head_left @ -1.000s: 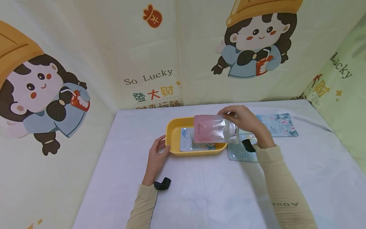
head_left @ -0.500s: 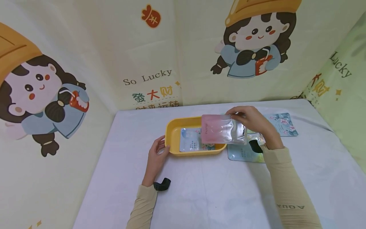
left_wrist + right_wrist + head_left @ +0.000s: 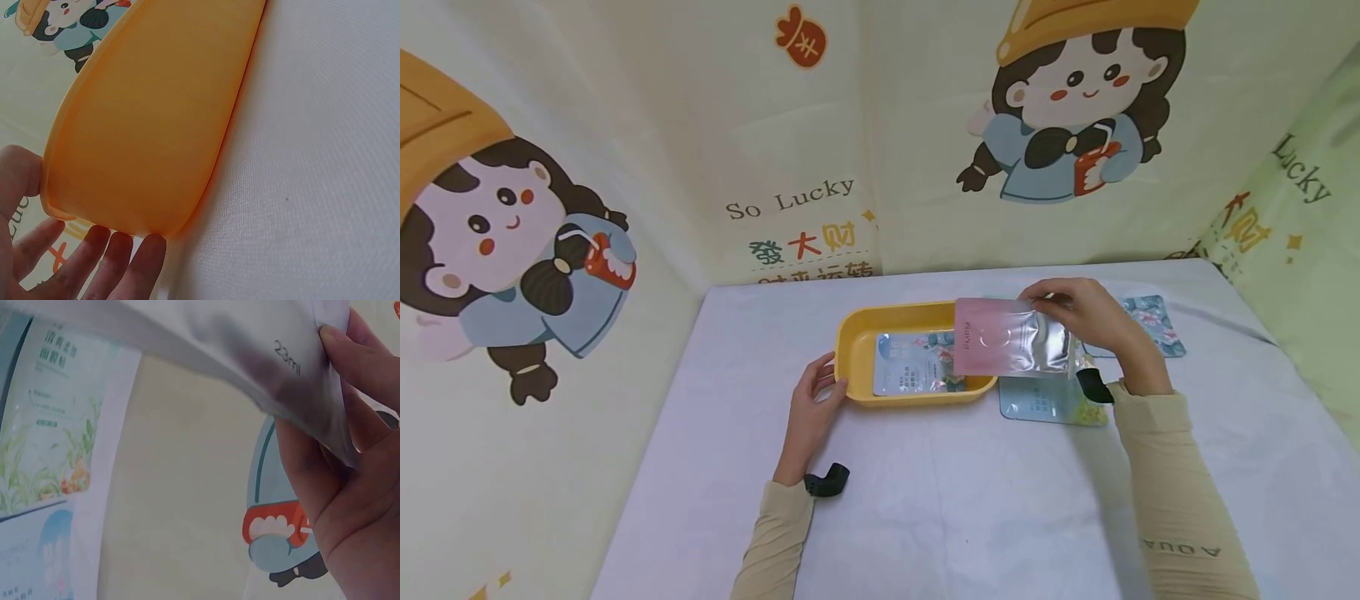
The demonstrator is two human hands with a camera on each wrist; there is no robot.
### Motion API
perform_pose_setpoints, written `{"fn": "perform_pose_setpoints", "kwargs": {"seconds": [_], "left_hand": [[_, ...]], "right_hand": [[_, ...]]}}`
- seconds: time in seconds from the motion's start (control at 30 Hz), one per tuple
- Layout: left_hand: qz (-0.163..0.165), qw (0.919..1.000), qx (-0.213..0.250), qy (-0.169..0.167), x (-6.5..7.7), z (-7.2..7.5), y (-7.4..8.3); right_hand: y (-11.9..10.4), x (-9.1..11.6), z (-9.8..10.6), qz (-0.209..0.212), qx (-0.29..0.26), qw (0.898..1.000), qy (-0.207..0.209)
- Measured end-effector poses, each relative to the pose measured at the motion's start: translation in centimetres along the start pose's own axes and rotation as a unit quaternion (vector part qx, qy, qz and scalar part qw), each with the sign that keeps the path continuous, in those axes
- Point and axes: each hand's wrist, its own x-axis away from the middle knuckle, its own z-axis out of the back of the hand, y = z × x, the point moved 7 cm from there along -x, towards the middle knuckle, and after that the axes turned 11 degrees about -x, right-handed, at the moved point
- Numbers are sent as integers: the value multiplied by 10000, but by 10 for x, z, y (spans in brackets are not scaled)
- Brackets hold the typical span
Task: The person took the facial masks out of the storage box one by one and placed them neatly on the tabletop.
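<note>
My left hand (image 3: 811, 408) grips the left end of the yellow tray (image 3: 847, 358), thumb at the rim. In the left wrist view, its fingertips (image 3: 153, 250) touch the tray's outer wall (image 3: 150, 125). My right hand (image 3: 1086, 312) pinches the top edge of a pink and silver face mask packet (image 3: 1000, 337), held above the tray's right end. The right wrist view shows its silver side (image 3: 250, 344) with "23ml" printed on it. A blue flowered face mask packet (image 3: 910, 364) lies in the tray, partly hidden by the pink one.
Right of the tray, a blue-green mask packet (image 3: 1045, 400) lies on the white tablecloth (image 3: 925, 492). Behind the right hand is a blue flowered packet (image 3: 1161, 325), partly covered. A printed cartoon curtain (image 3: 925, 225) hangs behind the table.
My right hand has moved to the right with the pink packet, uncovering more of the packet in the tray. The left hand and tray have stayed put.
</note>
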Motion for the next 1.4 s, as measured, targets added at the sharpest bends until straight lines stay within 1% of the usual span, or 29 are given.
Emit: {"fn": "perform_pose_setpoints", "kwargs": {"seconds": [0.2,0.4,0.47,0.63,0.87,1.07,1.13,1.37,1.4], "left_hand": [[4,10000,-70,18,-1,0,0],[0,9999,-121,22,-1,0,-1],[-7,9999,-145,29,-1,0,-1],[-2,9998,-180,31,-1,0,-2],[-6,9999,-126,8,0,-1,0],[52,9999,-130,0,0,-1,-1],[72,9998,-158,7,-1,-1,-1],[68,9998,-186,22,-1,-1,-2],[60,9998,-180,21,-1,-1,-2]], "right_hand": [[1,6,7,70,109,9999,29],[8,13,12,-176,45,9998,20],[11,15,13,-194,28,9998,19],[17,19,17,-95,45,9999,113],[27,27,24,-159,71,9996,201],[33,32,27,0,69,9996,271],[34,34,29,62,108,9996,238],[42,43,36,-2,164,9998,87],[42,44,37,69,202,9997,79]]}}
